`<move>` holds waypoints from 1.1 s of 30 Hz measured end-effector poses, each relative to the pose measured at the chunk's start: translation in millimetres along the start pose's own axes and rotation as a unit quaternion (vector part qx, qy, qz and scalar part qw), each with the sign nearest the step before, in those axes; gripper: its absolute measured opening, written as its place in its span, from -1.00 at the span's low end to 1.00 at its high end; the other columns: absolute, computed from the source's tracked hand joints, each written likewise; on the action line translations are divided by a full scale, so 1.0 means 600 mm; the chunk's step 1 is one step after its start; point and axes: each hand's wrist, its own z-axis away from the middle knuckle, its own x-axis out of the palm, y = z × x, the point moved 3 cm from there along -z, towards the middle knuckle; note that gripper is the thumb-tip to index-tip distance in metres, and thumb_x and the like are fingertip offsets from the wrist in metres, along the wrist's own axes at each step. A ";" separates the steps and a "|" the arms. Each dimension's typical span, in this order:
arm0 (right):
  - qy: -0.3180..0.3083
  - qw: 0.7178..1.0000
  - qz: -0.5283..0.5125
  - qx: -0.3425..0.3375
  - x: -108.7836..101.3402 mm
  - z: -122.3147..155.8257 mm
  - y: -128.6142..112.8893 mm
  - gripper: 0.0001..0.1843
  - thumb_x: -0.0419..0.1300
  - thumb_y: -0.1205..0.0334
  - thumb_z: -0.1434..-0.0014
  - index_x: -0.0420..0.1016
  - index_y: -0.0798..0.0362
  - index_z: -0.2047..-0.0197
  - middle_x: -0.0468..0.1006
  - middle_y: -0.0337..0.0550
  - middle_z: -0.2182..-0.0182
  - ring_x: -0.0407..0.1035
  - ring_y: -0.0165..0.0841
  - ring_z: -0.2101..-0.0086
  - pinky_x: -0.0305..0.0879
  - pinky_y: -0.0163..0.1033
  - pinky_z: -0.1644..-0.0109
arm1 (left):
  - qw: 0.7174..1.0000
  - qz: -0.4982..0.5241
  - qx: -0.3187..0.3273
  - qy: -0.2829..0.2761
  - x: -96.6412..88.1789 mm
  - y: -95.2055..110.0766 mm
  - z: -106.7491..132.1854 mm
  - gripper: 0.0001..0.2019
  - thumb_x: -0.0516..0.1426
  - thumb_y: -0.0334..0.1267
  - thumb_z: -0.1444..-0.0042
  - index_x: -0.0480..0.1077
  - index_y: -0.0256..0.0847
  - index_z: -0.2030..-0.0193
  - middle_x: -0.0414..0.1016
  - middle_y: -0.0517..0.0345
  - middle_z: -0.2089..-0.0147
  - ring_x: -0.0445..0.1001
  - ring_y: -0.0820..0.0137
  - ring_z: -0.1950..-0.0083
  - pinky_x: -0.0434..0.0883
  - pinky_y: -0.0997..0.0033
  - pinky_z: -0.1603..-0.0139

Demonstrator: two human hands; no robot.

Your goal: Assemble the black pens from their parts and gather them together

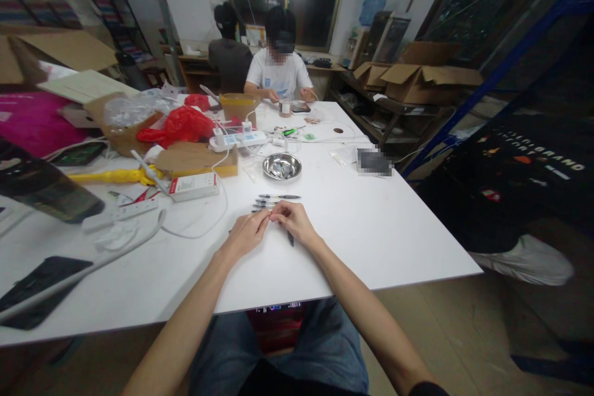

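Observation:
My left hand [248, 232] and my right hand [293, 221] rest together on the white table [380, 229], fingertips meeting in a pinch. A thin dark pen [290, 238] pokes out below my right hand, and both hands seem closed on it. Just beyond my fingers lie several more pens [273, 200] in a short row. A round metal bowl [281, 166] with shiny small parts stands farther back.
A white power strip [239, 139] with cables, a cardboard box [197, 159], a red bag [183, 125] and a yellow tool [116, 176] crowd the left. A black phone [39, 291] lies near left. Another person [278, 71] sits at the far end. Cardboard boxes [417, 77] fill right shelves.

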 end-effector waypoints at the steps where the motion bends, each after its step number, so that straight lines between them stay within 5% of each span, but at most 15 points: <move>1: 0.003 1.000 -0.002 0.007 0.000 0.000 0.003 -0.78 0.30 0.11 -0.15 0.50 0.08 0.40 0.52 -0.26 0.52 0.33 -0.42 0.51 0.27 -0.34 0.36 | 1.000 0.005 0.001 -0.001 0.000 0.002 0.000 -0.74 -0.08 -0.21 -0.36 0.43 -0.09 0.10 0.60 0.12 0.23 0.56 0.28 0.22 0.37 0.38 0.22; 11: 0.039 0.988 0.145 -0.032 -0.007 0.002 0.007 -0.49 0.20 -0.14 -0.22 0.36 0.04 0.59 0.32 -0.30 0.66 0.16 -0.41 0.55 0.02 -0.33 0.45 | 0.999 0.024 0.019 0.018 -0.005 0.016 0.000 -0.71 -0.06 -0.08 -0.39 0.45 -0.07 0.13 0.59 0.19 0.20 0.55 0.34 0.21 0.37 0.42 0.19; 19: 0.091 0.979 0.174 -0.049 -0.030 0.045 -0.015 -0.74 0.20 0.04 -0.28 0.57 0.04 0.28 0.58 -0.16 0.38 0.34 -0.31 0.41 0.20 -0.27 0.27 | 1.000 0.001 0.002 0.014 -0.009 0.020 0.001 -0.69 -0.09 -0.12 -0.40 0.45 -0.10 0.16 0.61 0.15 0.19 0.56 0.33 0.18 0.36 0.41 0.19; 26: -0.062 0.959 0.273 -0.050 -0.048 0.103 -0.022 -0.76 0.12 0.11 -0.37 0.56 0.02 0.08 0.56 -0.11 0.27 0.42 -0.30 0.28 0.25 -0.26 0.17 | 0.999 -0.044 0.007 -0.014 0.000 0.019 -0.002 -0.72 -0.07 -0.15 -0.40 0.44 -0.08 0.17 0.62 0.14 0.22 0.57 0.30 0.18 0.34 0.41 0.20; 33: -0.086 0.915 0.391 -0.052 -0.028 0.090 -0.028 -0.73 0.08 0.07 -0.40 0.49 0.05 0.21 0.55 -0.15 0.34 0.39 -0.33 0.33 0.19 -0.29 0.23 | 0.995 -0.102 -0.016 -0.018 -0.003 0.008 -0.004 -0.70 -0.09 -0.13 -0.40 0.43 -0.10 0.17 0.63 0.13 0.21 0.58 0.28 0.17 0.29 0.41 0.23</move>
